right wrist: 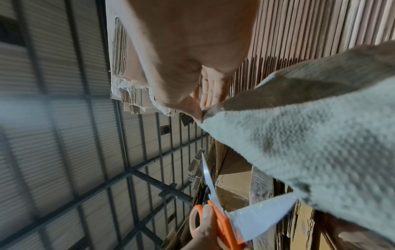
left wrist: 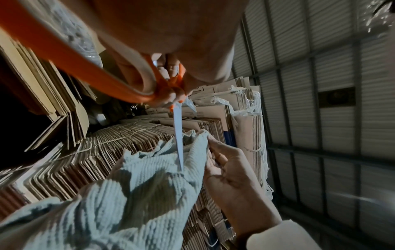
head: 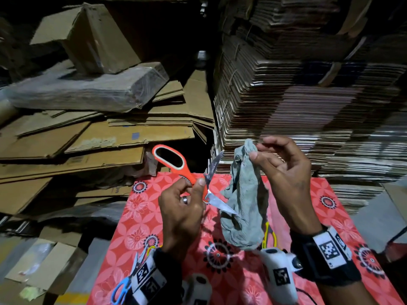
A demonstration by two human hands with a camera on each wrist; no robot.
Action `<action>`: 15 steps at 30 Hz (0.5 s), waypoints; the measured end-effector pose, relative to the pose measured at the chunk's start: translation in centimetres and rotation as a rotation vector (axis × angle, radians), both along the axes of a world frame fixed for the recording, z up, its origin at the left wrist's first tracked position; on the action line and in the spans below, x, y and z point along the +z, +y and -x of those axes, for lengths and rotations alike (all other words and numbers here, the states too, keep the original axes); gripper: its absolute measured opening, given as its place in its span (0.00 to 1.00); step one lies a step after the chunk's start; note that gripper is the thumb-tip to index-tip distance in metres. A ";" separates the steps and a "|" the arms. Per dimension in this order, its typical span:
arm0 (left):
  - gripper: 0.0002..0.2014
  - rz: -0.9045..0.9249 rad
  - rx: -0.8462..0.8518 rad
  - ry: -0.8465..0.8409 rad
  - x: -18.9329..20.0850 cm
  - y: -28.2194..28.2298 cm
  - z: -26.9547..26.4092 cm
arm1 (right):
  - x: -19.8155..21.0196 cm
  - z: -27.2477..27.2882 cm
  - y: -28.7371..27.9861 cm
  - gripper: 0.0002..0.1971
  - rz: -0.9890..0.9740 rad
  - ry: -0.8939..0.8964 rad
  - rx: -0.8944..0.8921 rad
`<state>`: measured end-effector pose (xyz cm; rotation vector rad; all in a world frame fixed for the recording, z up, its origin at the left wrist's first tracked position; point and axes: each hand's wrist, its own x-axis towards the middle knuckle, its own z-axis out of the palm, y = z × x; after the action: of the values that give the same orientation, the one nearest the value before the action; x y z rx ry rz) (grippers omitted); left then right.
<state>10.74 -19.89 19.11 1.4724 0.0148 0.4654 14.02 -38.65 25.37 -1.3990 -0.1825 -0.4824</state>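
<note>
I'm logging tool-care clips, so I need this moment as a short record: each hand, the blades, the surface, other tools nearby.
left hand: grips orange scissors near the pivot
right hand: pinches the grey cloth at its top, the rest hanging
blades: open, lower tip at the cloth
surface: red floral table cover
other tools: blue-handled scissors, yellow-handled scissors
backdrop: stacked flat cardboard

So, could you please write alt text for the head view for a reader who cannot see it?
A person's left hand holds open orange-handled scissors, one blade tip against a grey cloth that the right hand pinches by its top, above a red floral table cover. Stacks of flattened cardboard fill the background.
</note>
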 end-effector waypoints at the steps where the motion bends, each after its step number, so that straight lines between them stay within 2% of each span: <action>1: 0.22 0.015 -0.008 0.001 0.1 -0.2 0.0 | 0.2 0.2 0.0 0.16 -0.004 -0.004 0.009; 5: 0.22 0.043 -0.029 0.009 0.6 -0.4 0.1 | 1.0 0.7 0.4 0.12 -0.030 -0.046 0.037; 10: 0.24 -0.007 -0.020 0.001 0.7 -0.3 -0.1 | 1.4 1.2 1.2 0.12 -0.037 -0.140 0.079; 13: 0.25 -0.012 -0.014 -0.013 0.9 -0.8 0.0 | 0.7 1.9 2.8 0.14 0.057 -0.151 0.131; 15: 0.24 -0.042 -0.028 -0.020 0.9 -1.0 0.3 | 0.2 1.6 3.6 0.16 0.126 -0.135 0.093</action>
<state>10.48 -20.91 20.05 1.5072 -0.0311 0.4603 12.38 -35.02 25.59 -1.4743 -0.3917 -0.4950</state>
